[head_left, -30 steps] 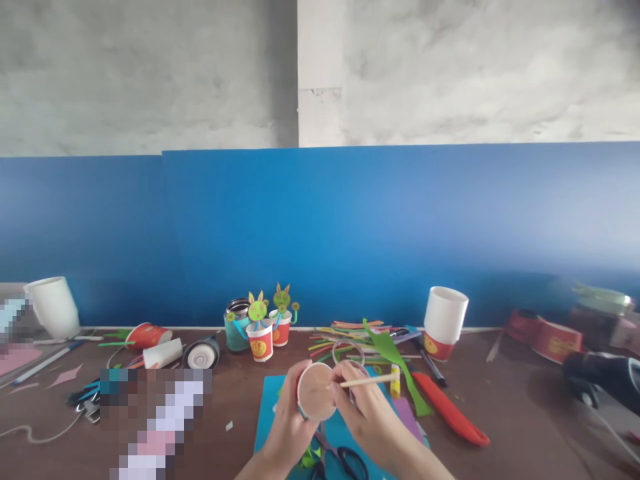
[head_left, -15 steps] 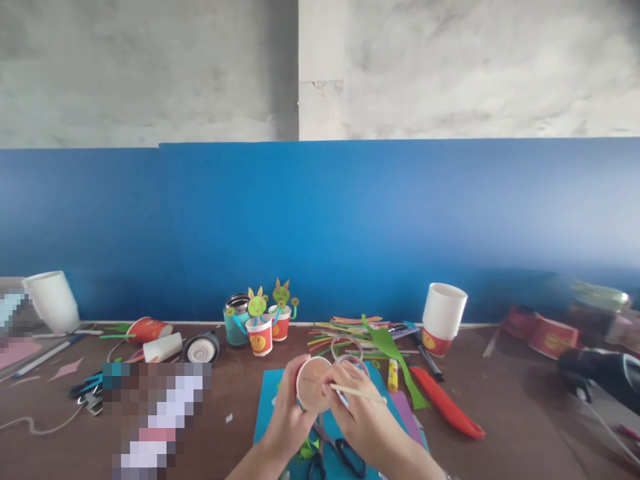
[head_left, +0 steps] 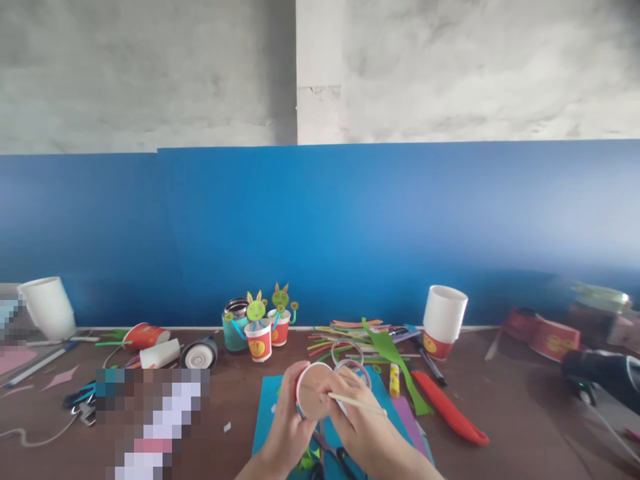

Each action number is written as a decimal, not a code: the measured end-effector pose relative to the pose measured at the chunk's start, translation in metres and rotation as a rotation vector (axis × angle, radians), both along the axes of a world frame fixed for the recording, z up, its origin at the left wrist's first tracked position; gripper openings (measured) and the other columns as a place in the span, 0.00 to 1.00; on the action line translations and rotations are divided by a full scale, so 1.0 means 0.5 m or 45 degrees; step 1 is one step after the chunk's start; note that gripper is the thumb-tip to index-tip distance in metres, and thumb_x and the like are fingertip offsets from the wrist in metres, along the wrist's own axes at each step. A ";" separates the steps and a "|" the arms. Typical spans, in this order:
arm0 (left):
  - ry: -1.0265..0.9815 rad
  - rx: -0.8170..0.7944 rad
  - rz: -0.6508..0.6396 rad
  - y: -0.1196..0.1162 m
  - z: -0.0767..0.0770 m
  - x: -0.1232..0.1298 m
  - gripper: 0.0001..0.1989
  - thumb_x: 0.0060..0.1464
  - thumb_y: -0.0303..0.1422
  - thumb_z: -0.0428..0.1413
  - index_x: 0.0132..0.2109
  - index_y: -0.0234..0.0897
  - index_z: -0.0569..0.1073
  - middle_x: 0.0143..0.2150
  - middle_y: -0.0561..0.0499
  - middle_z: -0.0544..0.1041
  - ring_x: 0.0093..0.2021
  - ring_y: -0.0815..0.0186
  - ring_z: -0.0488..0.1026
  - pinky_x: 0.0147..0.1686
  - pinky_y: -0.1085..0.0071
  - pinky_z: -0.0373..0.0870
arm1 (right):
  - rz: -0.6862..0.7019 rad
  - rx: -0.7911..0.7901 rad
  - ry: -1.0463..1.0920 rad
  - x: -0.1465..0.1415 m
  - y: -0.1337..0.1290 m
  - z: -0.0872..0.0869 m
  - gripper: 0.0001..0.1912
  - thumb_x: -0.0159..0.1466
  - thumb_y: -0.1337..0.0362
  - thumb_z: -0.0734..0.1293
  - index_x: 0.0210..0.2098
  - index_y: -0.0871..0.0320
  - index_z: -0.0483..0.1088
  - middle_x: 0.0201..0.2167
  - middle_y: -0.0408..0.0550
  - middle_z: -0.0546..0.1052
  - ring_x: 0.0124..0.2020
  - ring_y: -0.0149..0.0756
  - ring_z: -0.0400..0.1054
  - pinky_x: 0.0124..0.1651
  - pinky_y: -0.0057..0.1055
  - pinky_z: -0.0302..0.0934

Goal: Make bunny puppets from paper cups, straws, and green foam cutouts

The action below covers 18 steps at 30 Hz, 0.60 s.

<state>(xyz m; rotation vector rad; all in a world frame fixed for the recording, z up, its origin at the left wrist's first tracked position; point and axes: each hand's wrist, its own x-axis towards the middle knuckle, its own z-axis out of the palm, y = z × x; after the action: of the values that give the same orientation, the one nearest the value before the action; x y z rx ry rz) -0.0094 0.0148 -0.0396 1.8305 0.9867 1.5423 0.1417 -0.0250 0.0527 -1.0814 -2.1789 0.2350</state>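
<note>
Item: small paper cup [head_left: 311, 392], one. I am holding it above the blue sheet [head_left: 266, 408] on the tabletop [head_left: 505, 393], its round tan face tilting toward me; whether that is base or mouth, I cannot tell.

Item: left hand [head_left: 287, 419], one. Its fingers are curling around the cup's side, thumb below.

Item: right hand [head_left: 356, 407], one. Its fingertips are pinching a pale thin stick [head_left: 363, 404] near one end, close against the cup's face; the knuckles are hiding any contact.

Item: scissors [head_left: 326, 445], lying beneath both hands.

Item: figure-topped cups [head_left: 258, 340], two, standing beyond.

Handling note: in my judgement, the left hand should be bracing the wall lightly, since paper would dent under a squeeze, while the right should be guiding the stick with small finger movements, pressing gently and staying clear of the rim.
</note>
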 end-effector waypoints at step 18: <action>0.064 0.001 0.046 0.003 -0.008 0.006 0.23 0.51 0.32 0.57 0.54 0.39 0.61 0.53 0.41 0.67 0.55 0.54 0.66 0.53 0.56 0.64 | -0.007 0.080 -0.069 -0.009 0.001 -0.008 0.08 0.64 0.72 0.57 0.32 0.54 0.63 0.32 0.44 0.72 0.35 0.37 0.64 0.39 0.35 0.57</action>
<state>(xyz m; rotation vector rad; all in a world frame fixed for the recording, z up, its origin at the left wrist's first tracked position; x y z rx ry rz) -0.0064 0.0163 -0.0437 1.8697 1.0475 1.5247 0.1372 -0.0246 0.0488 -1.0694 -2.2161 0.1350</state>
